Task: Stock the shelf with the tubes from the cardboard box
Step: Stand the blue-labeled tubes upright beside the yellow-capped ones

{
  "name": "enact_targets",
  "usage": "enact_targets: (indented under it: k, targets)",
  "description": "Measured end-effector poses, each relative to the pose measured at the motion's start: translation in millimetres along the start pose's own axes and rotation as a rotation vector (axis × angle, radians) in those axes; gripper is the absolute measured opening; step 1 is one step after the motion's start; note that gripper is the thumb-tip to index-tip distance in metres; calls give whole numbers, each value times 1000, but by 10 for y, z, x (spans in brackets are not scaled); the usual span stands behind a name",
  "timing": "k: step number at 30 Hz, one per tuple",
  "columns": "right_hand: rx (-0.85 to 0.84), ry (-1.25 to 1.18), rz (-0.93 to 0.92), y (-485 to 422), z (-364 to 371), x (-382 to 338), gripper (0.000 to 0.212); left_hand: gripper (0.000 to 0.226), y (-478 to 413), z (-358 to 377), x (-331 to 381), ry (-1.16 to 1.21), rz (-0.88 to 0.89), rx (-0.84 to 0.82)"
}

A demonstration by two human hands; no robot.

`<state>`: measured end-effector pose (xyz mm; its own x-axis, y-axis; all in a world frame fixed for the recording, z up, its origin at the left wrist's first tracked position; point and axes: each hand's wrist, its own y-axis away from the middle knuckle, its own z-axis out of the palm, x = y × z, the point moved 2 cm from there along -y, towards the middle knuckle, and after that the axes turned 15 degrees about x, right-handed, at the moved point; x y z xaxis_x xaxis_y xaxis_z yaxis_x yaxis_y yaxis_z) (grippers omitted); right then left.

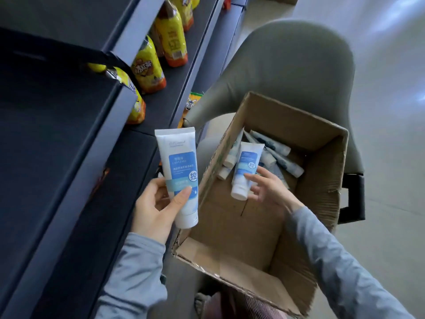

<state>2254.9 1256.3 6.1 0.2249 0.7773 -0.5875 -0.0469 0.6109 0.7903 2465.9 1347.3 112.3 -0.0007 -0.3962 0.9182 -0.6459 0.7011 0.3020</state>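
Holding one tube (178, 176) cap-down just off the front edge of the shelf (57, 157), a second tube (245, 173) raised inside the cardboard box (322, 185), beside the spare tubes (276, 153) heaped in its far corner. Best to firm up before clearing the box wall, then stand both on their caps, labels out, along that front edge, short of the yellow bottles (149, 70). Clamped snugly with the left hand (156, 208), thumb across the label, fingers wrapped behind; pinched only lightly with the right hand (269, 187), fingers spread fairly wide near the cap
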Motion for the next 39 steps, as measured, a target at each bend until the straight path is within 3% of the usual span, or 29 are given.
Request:
enact_targets:
  k: [4, 8, 19, 27, 33, 39]
  targets:
    - [-208, -21, -70, 685, 160, -207, 45, 24, 273, -295, 342, 10, 147, 12]
    - [-380, 18, -174, 1317, 406, -373, 36, 25, 610, -652, 711, 57, 250, 38]
    - [-668, 17, -483, 3091, 1342, -770, 41, 30, 1731, -1813, 1632, 275, 445, 203]
    - [-868, 90, -727, 4299, 1886, -1069, 40, 28, 2412, -2693, 2351, 325, 706, 362]
    - [-1018, 42, -789, 5000, 2268, -1119, 42, 24, 2888, -3208, 2669, 428, 858, 440]
    - [-1100, 52, -763, 5383, 2639, -983, 42, 26, 3238, -3741, 2668, 453, 933, 653]
